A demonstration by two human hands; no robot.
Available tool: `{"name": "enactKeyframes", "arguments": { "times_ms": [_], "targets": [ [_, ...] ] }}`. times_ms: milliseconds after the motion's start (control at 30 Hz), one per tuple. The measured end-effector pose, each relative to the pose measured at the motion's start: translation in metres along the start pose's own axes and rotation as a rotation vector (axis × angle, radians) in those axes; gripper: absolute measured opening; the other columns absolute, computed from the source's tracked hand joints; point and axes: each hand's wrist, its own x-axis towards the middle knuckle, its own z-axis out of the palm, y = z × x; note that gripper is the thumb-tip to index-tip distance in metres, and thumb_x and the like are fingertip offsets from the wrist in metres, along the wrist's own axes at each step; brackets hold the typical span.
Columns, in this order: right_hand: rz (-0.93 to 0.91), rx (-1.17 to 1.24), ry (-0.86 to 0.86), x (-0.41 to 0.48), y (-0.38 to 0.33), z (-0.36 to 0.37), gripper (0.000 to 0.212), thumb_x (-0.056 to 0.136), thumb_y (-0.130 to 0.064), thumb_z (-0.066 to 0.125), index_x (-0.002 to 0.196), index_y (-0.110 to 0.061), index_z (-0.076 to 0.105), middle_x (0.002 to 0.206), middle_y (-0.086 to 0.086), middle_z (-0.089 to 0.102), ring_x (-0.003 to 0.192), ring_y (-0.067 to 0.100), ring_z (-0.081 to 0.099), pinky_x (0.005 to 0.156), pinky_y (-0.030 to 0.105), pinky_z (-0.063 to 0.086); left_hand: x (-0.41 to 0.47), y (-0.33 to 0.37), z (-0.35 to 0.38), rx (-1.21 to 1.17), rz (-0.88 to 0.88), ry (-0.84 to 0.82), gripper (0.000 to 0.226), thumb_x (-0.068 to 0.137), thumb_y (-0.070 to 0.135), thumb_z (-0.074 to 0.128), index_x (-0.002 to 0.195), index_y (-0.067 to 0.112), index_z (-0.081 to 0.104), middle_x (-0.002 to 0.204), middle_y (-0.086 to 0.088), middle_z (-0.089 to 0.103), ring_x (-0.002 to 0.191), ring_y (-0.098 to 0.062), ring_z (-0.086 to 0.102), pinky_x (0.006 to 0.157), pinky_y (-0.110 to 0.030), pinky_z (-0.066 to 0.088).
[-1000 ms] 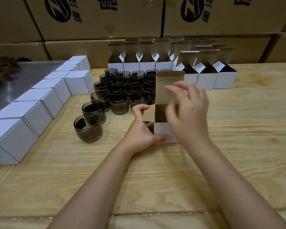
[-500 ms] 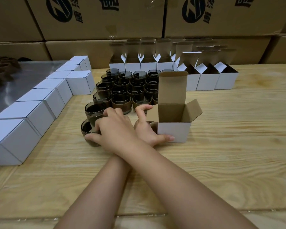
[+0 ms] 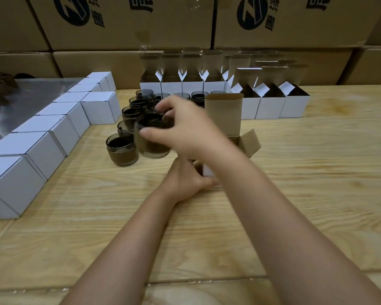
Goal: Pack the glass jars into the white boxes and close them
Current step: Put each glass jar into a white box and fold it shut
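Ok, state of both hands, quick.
Left hand: holds the open white box at its near corner.
Right hand: grips a glass jar from above.

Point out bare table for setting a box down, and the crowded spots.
Free: table right of the open box, before the back row of open boxes; also the near edge around the forearms. Crowded: jars between the closed boxes and the open box, where the right hand holds a jar.

Wood table [image 3: 295, 172] – closed white boxes [image 3: 53, 146] left, open boxes [image 3: 271, 106] rear, glass jars [image 3: 122, 150] ctr.
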Motion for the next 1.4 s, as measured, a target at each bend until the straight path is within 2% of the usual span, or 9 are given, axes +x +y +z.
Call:
{"name": "enactKeyframes", "arguments": {
  "times_ms": [167, 300, 467, 767, 933, 1067, 1167, 1300, 1400],
  "targets": [
    [0.093, -0.189, 0.021, -0.003, 0.007, -0.065, 0.061, 0.079, -0.042, 0.071, 0.132, -0.025, 0.047, 0.108, -0.007, 0.054, 0.094, 0.011, 0.055, 0.067, 0.021, 0.046, 0.001, -0.002, -0.001, 0.0, -0.039, -0.01, 0.097, 0.055, 0.029, 0.094, 0.112, 0.047, 0.017, 0.12, 0.019, 0.054, 0.106, 0.005, 0.06, 0.086, -0.015, 0.05],
    [0.193, -0.244, -0.025, -0.009, 0.021, -0.084, 0.058, 0.08, -0.041, 0.069, 0.131, -0.02, 0.05, 0.11, -0.003, 0.057, 0.093, 0.013, 0.055, 0.068, 0.024, 0.047, -0.001, -0.002, -0.002, -0.003, -0.047, -0.023, 0.093, 0.053, 0.03, 0.094, 0.104, 0.058, 0.02, 0.12, 0.013, 0.053, 0.104, 0.001, 0.062, 0.087, -0.022, 0.051],
    [0.305, -0.376, -0.074, -0.013, 0.038, -0.08, 0.053, 0.079, -0.038, 0.068, 0.119, -0.005, 0.058, 0.114, 0.016, 0.062, 0.099, 0.029, 0.062, 0.084, 0.045, 0.056, 0.0, -0.001, -0.003, -0.008, -0.063, -0.018, 0.093, 0.048, 0.035, 0.092, 0.105, 0.053, 0.02, 0.119, 0.012, 0.051, 0.109, -0.007, 0.059, 0.095, -0.033, 0.051],
    [0.315, -0.641, -0.292, -0.002, 0.051, -0.061, 0.034, 0.078, -0.036, 0.069, 0.1, -0.013, 0.058, 0.1, 0.006, 0.054, 0.082, 0.021, 0.058, 0.059, 0.029, 0.046, 0.0, -0.002, -0.001, -0.003, -0.055, -0.015, 0.095, 0.047, 0.038, 0.091, 0.107, 0.056, 0.02, 0.115, 0.011, 0.057, 0.101, -0.002, 0.063, 0.085, -0.026, 0.052],
    [0.348, -0.618, -0.325, 0.004, 0.053, -0.067, 0.055, 0.078, -0.042, 0.075, 0.119, -0.011, 0.055, 0.102, 0.004, 0.061, 0.086, 0.019, 0.061, 0.069, 0.031, 0.057, -0.001, -0.001, -0.001, 0.008, -0.07, -0.008, 0.097, 0.041, 0.046, 0.089, 0.107, 0.057, 0.018, 0.118, 0.005, 0.057, 0.106, -0.01, 0.063, 0.092, -0.036, 0.053],
    [0.333, -0.637, -0.327, 0.003, 0.053, -0.066, 0.051, 0.082, -0.036, 0.073, 0.123, -0.01, 0.059, 0.106, 0.005, 0.064, 0.09, 0.02, 0.062, 0.071, 0.029, 0.056, 0.0, -0.001, -0.001, 0.015, -0.072, -0.006, 0.097, 0.041, 0.046, 0.088, 0.107, 0.058, 0.018, 0.119, 0.007, 0.054, 0.107, -0.009, 0.061, 0.09, -0.031, 0.053],
    [0.228, -0.519, -0.119, -0.003, 0.065, -0.064, 0.037, 0.088, -0.03, 0.066, 0.122, -0.016, 0.061, 0.099, -0.005, 0.061, 0.09, 0.013, 0.057, 0.069, 0.023, 0.048, 0.0, -0.002, -0.001, 0.008, -0.066, -0.01, 0.095, 0.045, 0.042, 0.089, 0.105, 0.059, 0.018, 0.118, 0.01, 0.054, 0.105, -0.004, 0.062, 0.088, -0.025, 0.051],
    [-0.03, -0.066, 0.627, -0.019, 0.096, -0.06, 0.022, 0.094, -0.013, 0.051, 0.108, -0.019, 0.066, 0.102, -0.005, 0.062, 0.094, 0.006, 0.056, 0.079, 0.016, 0.044, 0.0, -0.004, -0.001, 0.01, -0.045, -0.011, 0.095, 0.053, 0.029, 0.093, 0.109, 0.051, 0.019, 0.118, 0.014, 0.052, 0.108, -0.007, 0.06, 0.09, -0.025, 0.049],
    [0.142, 0.419, 0.824, -0.028, 0.126, -0.047, 0.029, 0.095, -0.004, 0.045, 0.106, -0.023, 0.062, 0.099, -0.005, 0.061, 0.092, 0.009, 0.057, 0.073, 0.017, 0.045, 0.0, -0.004, -0.001, 0.014, -0.038, -0.016, 0.095, 0.057, 0.026, 0.093, 0.11, 0.051, 0.017, 0.116, 0.02, 0.048, 0.106, -0.002, 0.059, 0.085, -0.017, 0.048]
  ]
}}
